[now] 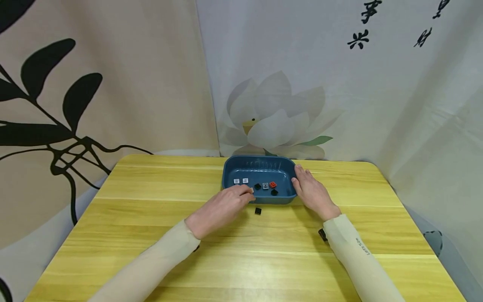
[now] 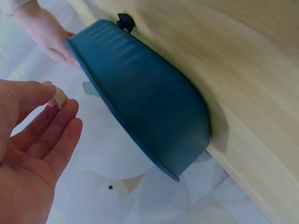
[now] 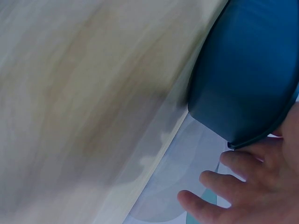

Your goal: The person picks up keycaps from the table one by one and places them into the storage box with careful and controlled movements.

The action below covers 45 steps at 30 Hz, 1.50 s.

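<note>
A blue rectangular tray (image 1: 260,163) stands near the table's far edge. Over its front left rim, my left hand (image 1: 226,207) pinches a small pale keycap-like block (image 2: 59,97) between thumb and fingertips. My right hand (image 1: 314,193) grips the tray's right end, thumb over the rim and the other fingers spread along the outside. Inside the tray lie several small keycap-like pieces: white ones (image 1: 236,181), a grey-white one (image 1: 265,186), a red one (image 1: 273,184) and black ones (image 1: 257,186). A black piece (image 1: 258,211) sits on the table in front of the tray.
The wooden table (image 1: 241,264) has rounded far corners. Behind it hangs a pale curtain (image 1: 407,109) with a printed flower, dark leaves and writing. Both forearms reach in from the near side.
</note>
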Motion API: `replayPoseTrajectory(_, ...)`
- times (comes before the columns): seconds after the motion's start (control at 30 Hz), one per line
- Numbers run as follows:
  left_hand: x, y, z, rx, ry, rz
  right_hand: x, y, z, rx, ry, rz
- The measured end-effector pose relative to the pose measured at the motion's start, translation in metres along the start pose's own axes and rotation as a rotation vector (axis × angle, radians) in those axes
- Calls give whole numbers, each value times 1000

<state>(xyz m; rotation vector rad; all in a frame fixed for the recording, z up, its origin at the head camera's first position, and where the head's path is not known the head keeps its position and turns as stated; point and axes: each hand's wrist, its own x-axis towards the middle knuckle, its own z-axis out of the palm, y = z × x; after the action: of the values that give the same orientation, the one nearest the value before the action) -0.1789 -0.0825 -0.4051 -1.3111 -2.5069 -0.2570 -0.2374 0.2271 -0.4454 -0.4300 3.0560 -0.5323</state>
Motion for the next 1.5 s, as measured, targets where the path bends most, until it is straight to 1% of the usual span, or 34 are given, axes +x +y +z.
replayPoseTrajectory(0.27,14,-4,1,-64,64,-31,0,0,-1,7,-3,4)
replayPoseTrajectory(0.4,24,-9,4,-74,62,-53,0,1,0,7,-3,2)
replayPoseTrajectory(0.7,50,-22,14,-23,-32,-142,1,1,1,9,-4,3)
replayPoseTrajectory(0.9,66,-29,22,-27,-79,-194,1,1,0,7,-9,4)
replayPoseTrajectory(1.0,73,-33,26,-29,-117,-220,0,0,0,8,-8,5)
replayPoseTrajectory(1.13,79,-37,31,-53,-178,-266,0,0,-1,11,-8,6)
replayPoseTrajectory(1.27,83,-42,37,-76,-223,-313,0,0,0,10,-9,8)
replayPoseTrajectory(1.4,86,-45,43,-95,-252,-340,0,-1,0,10,-10,10)
replayPoseTrajectory(1.5,88,-47,46,-98,-263,-346,0,-1,-1,11,-10,12)
